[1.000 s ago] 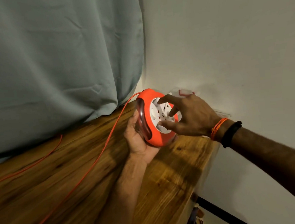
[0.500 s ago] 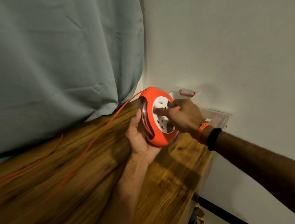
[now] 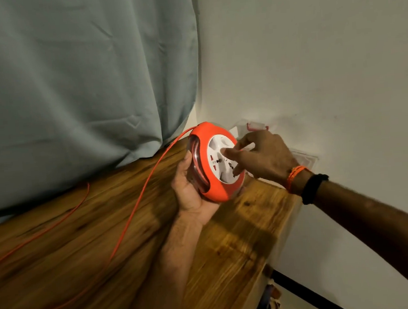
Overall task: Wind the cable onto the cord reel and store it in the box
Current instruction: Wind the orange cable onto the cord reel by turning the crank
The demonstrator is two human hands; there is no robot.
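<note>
An orange cord reel (image 3: 216,190) with a white socket face (image 3: 219,162) is held upright above the wooden table's far right corner. My left hand (image 3: 189,192) cups it from behind and below. The fingertips of my right hand (image 3: 262,156) press on the white face, thumb and forefinger spread across it. An orange cable (image 3: 138,202) leaves the reel's top and runs down to the left over the table. Behind my right hand, a clear plastic box (image 3: 304,158) with a red latch (image 3: 257,126) stands against the wall, mostly hidden.
The wooden table (image 3: 231,250) ends at its right edge near the white wall (image 3: 313,58). A grey-green curtain (image 3: 80,79) hangs over the table's back. A second run of the orange cable lies at the left near the curtain. Dark objects sit on the floor below right.
My right hand has shifted round the white face, fingers now spread wider. The loose cable on the table has swung and shifted.
</note>
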